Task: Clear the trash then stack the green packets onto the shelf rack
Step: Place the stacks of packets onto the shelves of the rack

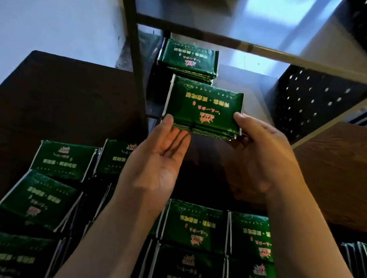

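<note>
Loose packets [61,161]: on table [42,95], left of and below the hands.
Left hand [158,159]: palm up, fingers straight, touching stack's near-left edge.
Stack [203,108]: between hands, at rack [238,43], just before shelved pile [189,57].
Right hand [260,154]: thumb on top, gripping stack's right end.

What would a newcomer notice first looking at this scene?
At centre, the left hand and right hand hold a small stack of green packets at the front edge of the shelf rack. Another stack sits on the shelf behind it, and many more packets lie across the dark table below.
</note>
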A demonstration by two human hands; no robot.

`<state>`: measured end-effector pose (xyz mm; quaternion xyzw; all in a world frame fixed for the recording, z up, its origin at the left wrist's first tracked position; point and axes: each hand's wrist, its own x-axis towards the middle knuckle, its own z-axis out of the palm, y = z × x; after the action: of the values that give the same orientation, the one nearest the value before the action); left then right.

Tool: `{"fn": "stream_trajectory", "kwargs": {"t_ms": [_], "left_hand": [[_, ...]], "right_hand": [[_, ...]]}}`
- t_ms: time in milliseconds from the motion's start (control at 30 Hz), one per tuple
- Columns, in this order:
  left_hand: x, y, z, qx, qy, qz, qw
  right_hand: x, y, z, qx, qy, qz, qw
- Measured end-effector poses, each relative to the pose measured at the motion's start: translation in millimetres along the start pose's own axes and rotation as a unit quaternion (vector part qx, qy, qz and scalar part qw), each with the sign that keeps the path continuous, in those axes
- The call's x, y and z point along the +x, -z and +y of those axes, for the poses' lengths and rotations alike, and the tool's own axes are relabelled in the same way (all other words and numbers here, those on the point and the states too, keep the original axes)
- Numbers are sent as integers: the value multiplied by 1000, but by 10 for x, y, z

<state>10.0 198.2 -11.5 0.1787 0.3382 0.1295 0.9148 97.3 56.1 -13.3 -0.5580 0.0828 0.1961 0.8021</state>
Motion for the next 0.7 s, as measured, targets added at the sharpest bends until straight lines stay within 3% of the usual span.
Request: {"fn": "stream_trajectory", "kwargs": {"t_ms": [300, 700], "left_hand": [[31, -361, 14, 34, -25, -95, 995], [438, -736, 191, -11, -33, -109, 993]], "right_hand": [[215, -144, -312, 3, 61, 8, 998], [883, -535, -505, -31, 55, 14, 998]]}}
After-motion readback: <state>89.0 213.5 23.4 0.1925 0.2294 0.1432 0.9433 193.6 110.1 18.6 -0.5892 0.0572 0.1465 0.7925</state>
